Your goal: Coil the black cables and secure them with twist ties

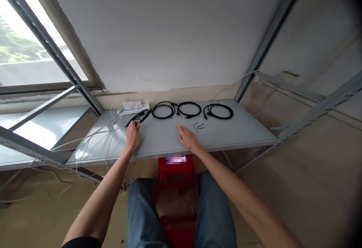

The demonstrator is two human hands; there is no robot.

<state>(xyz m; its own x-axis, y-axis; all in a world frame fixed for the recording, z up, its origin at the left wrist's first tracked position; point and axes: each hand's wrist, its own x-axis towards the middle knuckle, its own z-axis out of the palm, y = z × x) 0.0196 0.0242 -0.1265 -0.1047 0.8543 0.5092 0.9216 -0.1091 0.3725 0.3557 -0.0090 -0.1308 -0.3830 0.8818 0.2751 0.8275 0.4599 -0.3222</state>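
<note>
My left hand (132, 134) is closed on one end of a bundled black cable (143, 116), which lies slanted on the grey shelf (161, 140). My right hand (188, 138) rests low over the shelf's front part, its fingers drawn together and pointing left. Whether something small sits at those fingertips is too fine to make out. Just right of it lie a few short black ties (199, 126). Behind the hands, three coiled black cables sit in a row: a left coil (154, 116), a middle coil (199, 106) and a right coil (232, 111).
A white power strip (138, 108) stands against the wall at the back left, with white cords (89, 137) running over the shelf edge. Metal uprights (256, 57) frame both sides. Under the shelf is a red stool (177, 172), with a blurred bright item on top.
</note>
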